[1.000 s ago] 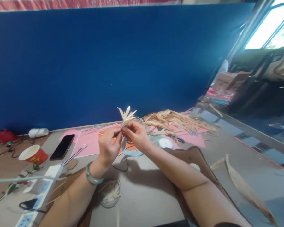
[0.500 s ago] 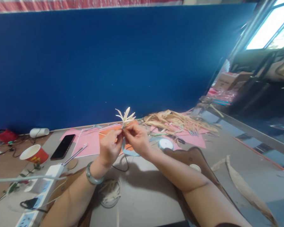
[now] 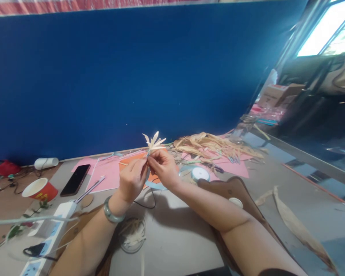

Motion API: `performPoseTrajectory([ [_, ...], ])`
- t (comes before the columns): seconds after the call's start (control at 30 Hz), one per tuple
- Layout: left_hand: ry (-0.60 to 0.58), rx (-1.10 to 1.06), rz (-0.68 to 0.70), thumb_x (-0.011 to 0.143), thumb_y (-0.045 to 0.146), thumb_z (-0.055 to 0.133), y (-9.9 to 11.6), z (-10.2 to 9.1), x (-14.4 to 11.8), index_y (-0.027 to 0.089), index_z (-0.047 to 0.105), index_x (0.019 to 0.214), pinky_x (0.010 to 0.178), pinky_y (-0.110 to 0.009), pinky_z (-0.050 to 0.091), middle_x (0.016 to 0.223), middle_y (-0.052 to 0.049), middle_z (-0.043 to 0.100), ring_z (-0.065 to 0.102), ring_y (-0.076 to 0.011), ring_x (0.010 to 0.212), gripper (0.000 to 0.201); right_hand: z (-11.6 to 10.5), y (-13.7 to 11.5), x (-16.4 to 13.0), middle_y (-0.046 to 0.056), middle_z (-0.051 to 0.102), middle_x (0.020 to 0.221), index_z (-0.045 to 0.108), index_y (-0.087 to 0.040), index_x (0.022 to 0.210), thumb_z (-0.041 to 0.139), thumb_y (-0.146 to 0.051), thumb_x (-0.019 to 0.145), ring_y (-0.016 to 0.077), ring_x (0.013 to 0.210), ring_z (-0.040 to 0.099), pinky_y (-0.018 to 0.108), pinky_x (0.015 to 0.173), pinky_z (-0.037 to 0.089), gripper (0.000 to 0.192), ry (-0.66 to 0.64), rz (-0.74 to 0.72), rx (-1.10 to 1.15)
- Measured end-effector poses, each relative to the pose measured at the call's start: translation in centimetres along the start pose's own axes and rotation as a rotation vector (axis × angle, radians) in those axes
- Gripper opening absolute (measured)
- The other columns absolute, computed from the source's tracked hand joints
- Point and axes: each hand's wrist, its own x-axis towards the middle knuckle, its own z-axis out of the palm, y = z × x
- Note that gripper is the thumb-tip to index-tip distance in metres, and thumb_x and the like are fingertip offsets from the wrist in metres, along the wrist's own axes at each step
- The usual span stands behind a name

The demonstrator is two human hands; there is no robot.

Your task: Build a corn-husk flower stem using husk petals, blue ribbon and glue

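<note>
Both hands meet above the table around a small pale husk flower with pointed petals fanning upward. My left hand, with a green bangle on its wrist, pinches the stem just below the petals. My right hand grips the same stem from the right, fingertips touching those of the left. A light blue ribbon hangs from the stem down to the table between the hands. A spool of that ribbon lies just right of my right hand.
A heap of dried husk strips lies on pink paper at the back. A phone, a red paper cup and a white power strip lie to the left. A round dish of husk scraps sits near my left forearm. A long dry leaf rests at the right.
The flower and both hands have stayed nearly in place, with the fingers shifting slightly on the stem. The view has tilted a little.
</note>
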Motion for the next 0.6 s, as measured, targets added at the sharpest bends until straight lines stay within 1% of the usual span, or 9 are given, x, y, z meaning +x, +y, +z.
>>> performPoseTrajectory([
  [0.17,0.006,0.006,-0.015,0.090,0.020,0.061,0.3,-0.1,-0.1,0.019,0.073,0.091,0.070,-0.026,0.052,0.080,-0.008,0.075,0.069,-0.0175,0.072,0.013,0.0,0.5,-0.6,-0.004,0.054,0.050,0.055,-0.020,0.074,0.071,-0.051,0.080,0.0104,0.042,0.052,0.023,0.043,0.042,0.035,0.011,-0.063,-0.078],
  [0.27,0.024,-0.026,-0.074,0.088,0.020,0.062,0.5,-0.2,0.1,0.019,0.073,0.089,0.069,-0.026,0.053,0.079,-0.008,0.075,0.069,-0.0171,0.070,0.011,0.1,0.6,-0.7,-0.003,0.055,0.051,0.057,-0.020,0.075,0.071,-0.050,0.080,0.0113,0.044,0.054,0.024,0.045,0.044,0.034,0.031,-0.111,-0.110],
  [0.33,0.047,-0.111,-0.166,0.087,0.022,0.065,0.7,-0.2,0.5,0.020,0.074,0.087,0.068,-0.027,0.054,0.079,-0.007,0.075,0.069,-0.0169,0.069,0.010,0.1,0.3,-0.6,-0.003,0.055,0.052,0.058,-0.019,0.076,0.072,-0.049,0.079,0.0113,0.044,0.054,0.024,0.045,0.045,0.033,0.022,-0.120,-0.096],
  [0.43,0.063,-0.313,-0.353,0.083,0.027,0.070,1.2,-0.4,1.1,0.020,0.075,0.085,0.066,-0.027,0.056,0.078,-0.004,0.076,0.070,-0.0164,0.068,0.008,0.0,-0.4,-0.3,-0.004,0.056,0.052,0.057,-0.019,0.075,0.071,-0.046,0.079,0.0096,0.040,0.053,0.022,0.041,0.043,0.031,-0.025,-0.080,-0.064],
  [0.53,0.050,-0.504,-0.538,0.080,0.030,0.074,1.7,-0.7,1.8,0.019,0.074,0.085,0.065,-0.026,0.058,0.078,-0.004,0.076,0.071,-0.0158,0.066,0.012,-0.2,-1.1,-0.1,-0.004,0.057,0.054,0.057,-0.018,0.074,0.069,-0.041,0.080,0.0076,0.039,0.051,0.020,0.038,0.041,0.027,-0.048,-0.043,-0.067],
  [0.6,0.045,-0.585,-0.621,0.079,0.031,0.075,2.0,-0.9,2.1,0.018,0.073,0.085,0.063,-0.026,0.059,0.078,-0.004,0.076,0.071,-0.0155,0.064,0.014,-0.3,-1.4,0.0,-0.004,0.058,0.055,0.059,-0.018,0.074,0.068,-0.037,0.081,0.0069,0.039,0.049,0.020,0.038,0.041,0.022,-0.052,-0.044,-0.077],
])
